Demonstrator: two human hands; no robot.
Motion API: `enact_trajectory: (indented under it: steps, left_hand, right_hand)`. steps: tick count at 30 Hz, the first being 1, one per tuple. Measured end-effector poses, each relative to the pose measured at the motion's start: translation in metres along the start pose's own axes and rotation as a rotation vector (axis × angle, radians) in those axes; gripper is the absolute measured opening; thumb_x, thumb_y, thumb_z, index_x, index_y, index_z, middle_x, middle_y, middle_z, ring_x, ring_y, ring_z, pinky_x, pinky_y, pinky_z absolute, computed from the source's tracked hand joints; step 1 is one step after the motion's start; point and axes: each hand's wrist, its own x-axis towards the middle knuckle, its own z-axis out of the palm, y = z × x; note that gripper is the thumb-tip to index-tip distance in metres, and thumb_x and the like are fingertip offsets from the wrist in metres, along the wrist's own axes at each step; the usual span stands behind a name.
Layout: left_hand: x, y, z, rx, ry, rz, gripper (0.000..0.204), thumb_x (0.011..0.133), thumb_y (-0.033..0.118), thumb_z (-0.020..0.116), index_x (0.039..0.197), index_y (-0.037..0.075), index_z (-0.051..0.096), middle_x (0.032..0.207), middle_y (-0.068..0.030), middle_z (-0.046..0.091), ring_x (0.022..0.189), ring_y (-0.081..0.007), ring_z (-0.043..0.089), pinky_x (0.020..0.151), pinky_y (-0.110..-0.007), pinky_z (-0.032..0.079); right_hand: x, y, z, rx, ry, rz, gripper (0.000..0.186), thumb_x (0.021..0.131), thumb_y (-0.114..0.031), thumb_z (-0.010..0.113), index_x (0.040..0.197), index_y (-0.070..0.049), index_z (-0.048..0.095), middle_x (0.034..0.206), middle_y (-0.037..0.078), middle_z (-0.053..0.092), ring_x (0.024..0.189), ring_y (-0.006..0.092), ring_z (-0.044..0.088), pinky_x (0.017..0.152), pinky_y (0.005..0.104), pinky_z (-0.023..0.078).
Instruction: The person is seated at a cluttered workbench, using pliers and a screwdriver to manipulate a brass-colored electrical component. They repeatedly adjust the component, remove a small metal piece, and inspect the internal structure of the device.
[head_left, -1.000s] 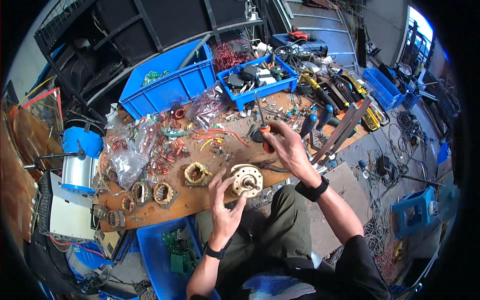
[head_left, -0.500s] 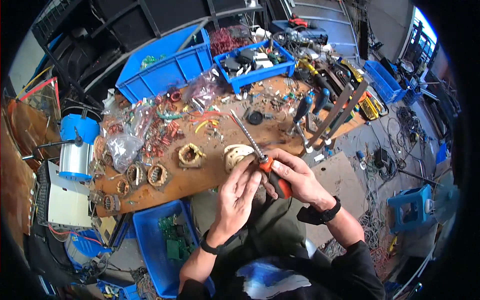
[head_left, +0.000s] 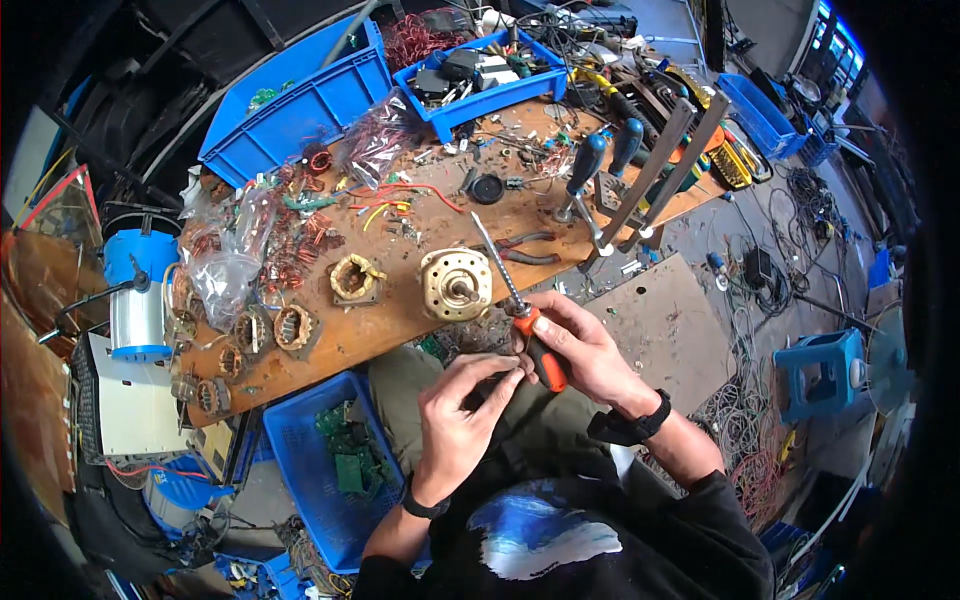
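Observation:
My right hand is closed around a screwdriver with a red and black handle. Its long metal shaft slants up and to the left over the table edge. Close beside the handle, my left hand has its thumb and fingertips pinched together, meeting my right fingertips; what is between them, if anything, is too small to name. Beyond both hands a brass-coloured motor rests on the table with its shaft upward, touched by neither hand. Dark-handled pliers lie behind the screwdriver shaft.
Copper-wound stator rings line the left of the wooden table. Upright blue-handled tools and metal bars stand at the right. A blue bin with green circuit boards sits below the edge; another blue crate stands behind.
My hands have drawn back toward me, uncovering the motor and pliers. The left fingers, stretched out before, now bend into a pinch. The whole view has shifted slightly.

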Motion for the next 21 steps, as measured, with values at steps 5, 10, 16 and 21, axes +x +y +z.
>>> enact_trajectory:
  steps: [5, 10, 16, 21]
  left_hand:
    - [0.003, 0.01, -0.014, 0.184, -0.073, 0.023, 0.016, 0.089, -0.002, 0.082, 0.105, -0.001, 0.082, 0.102, -0.0148, 0.08, 0.099, -0.0245, 0.077, 0.088, -0.034, 0.06]
    - [0.028, 0.01, -0.054, 0.336, 0.054, 0.147, 0.02, 0.09, 0.0, 0.082, 0.11, 0.0, 0.083, 0.103, -0.0136, 0.08, 0.098, -0.0232, 0.076, 0.087, -0.034, 0.06]
    - [0.167, -0.013, -0.096, 0.68, 0.088, 0.259, 0.025, 0.095, 0.018, 0.08, 0.113, 0.0, 0.082, 0.111, -0.0156, 0.077, 0.099, -0.0273, 0.074, 0.089, -0.039, 0.057]
    - [0.254, -0.057, -0.103, 0.58, -0.025, 0.092, 0.038, 0.091, 0.019, 0.083, 0.125, 0.004, 0.077, 0.129, -0.0219, 0.073, 0.115, -0.0381, 0.071, 0.102, -0.044, 0.055]
  right_hand:
    - [-0.013, 0.009, -0.017, -0.106, 0.032, 0.0, 0.036, 0.114, -0.025, 0.058, 0.141, 0.0, 0.055, 0.111, 0.008, 0.068, 0.087, 0.0134, 0.066, 0.074, 0.0298, 0.056]
    - [-0.033, 0.009, -0.047, -0.158, 0.195, -0.007, 0.034, 0.108, -0.018, 0.062, 0.137, -0.001, 0.058, 0.104, 0.008, 0.07, 0.083, 0.0158, 0.067, 0.072, 0.0316, 0.055]
    - [-0.051, 0.014, -0.073, -0.198, 0.394, 0.048, 0.026, 0.106, -0.018, 0.062, 0.124, 0.0, 0.064, 0.093, 0.008, 0.07, 0.078, 0.0168, 0.067, 0.071, 0.0323, 0.055]
    - [-0.066, 0.031, -0.089, -0.34, 0.37, 0.099, 0.026, 0.105, -0.015, 0.066, 0.125, 0.001, 0.067, 0.101, 0.004, 0.073, 0.09, 0.0117, 0.067, 0.082, 0.0284, 0.053]
